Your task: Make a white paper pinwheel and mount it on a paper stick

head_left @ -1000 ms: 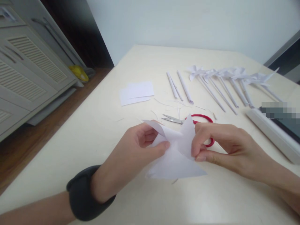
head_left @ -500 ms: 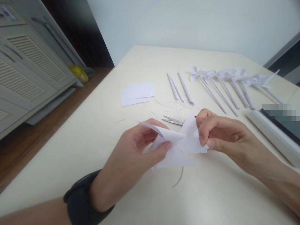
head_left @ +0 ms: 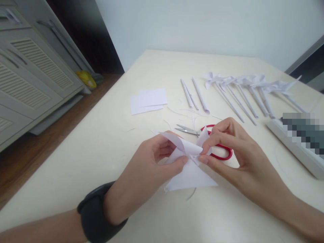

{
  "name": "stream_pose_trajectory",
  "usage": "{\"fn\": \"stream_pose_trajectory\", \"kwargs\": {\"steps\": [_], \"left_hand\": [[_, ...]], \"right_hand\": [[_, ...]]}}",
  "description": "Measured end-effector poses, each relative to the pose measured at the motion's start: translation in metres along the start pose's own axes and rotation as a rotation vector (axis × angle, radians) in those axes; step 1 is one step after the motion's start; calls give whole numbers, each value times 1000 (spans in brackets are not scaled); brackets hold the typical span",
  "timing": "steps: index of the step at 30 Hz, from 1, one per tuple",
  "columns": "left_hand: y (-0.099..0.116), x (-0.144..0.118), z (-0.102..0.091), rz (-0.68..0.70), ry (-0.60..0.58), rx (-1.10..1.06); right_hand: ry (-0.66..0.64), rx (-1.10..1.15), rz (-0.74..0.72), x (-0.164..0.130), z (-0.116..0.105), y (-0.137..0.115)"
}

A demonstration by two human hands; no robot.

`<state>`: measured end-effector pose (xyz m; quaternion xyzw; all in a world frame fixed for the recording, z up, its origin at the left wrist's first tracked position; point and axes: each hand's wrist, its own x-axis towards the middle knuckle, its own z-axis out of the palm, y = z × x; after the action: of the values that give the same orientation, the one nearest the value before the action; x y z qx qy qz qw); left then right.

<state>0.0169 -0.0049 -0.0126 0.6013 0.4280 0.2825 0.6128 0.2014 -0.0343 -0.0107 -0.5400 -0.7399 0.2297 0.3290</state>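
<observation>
A white paper pinwheel [head_left: 191, 177], cut and partly folded, is held between my two hands above the table. My left hand [head_left: 154, 158], with a black band [head_left: 101, 212] on its wrist, pinches the sheet near its middle, thumb on top. At the centre, the thumb and index finger of my right hand [head_left: 227, 148] press a folded corner down. Red-handled scissors [head_left: 225, 157] lie on the table just behind the paper and right hand, blades pointing left. The fingers partly cover the pinwheel's centre.
Two blank paper pieces [head_left: 152, 98] lie at the back left. Rolled paper sticks [head_left: 201, 96] and several paper pinwheels on sticks [head_left: 240, 81] are at the back. Thin paper scraps [head_left: 193, 116] are scattered around. A white-edged device [head_left: 293, 148], partly blurred, sits at the right.
My right hand has moved left, bringing a paper corner to the pinwheel's centre. The scissors' red handles now show behind it. My left hand has shifted slightly right.
</observation>
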Motion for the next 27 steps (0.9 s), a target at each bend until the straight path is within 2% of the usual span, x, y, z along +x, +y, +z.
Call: {"fn": "stream_pose_trajectory", "kwargs": {"steps": [4,9,19,27], "left_hand": [[0,-1,0,9,0,8],[2,-2,1,21,-6,34],[-4,-3,0,88,-6,92],[-4,-5,2,151,24,280]], "right_hand": [[-63,127,102,3,0,1],[-92,110,149,3,3,-1],[-150,101,128,4,4,2],[-153,75,127,1,2,-1]]}}
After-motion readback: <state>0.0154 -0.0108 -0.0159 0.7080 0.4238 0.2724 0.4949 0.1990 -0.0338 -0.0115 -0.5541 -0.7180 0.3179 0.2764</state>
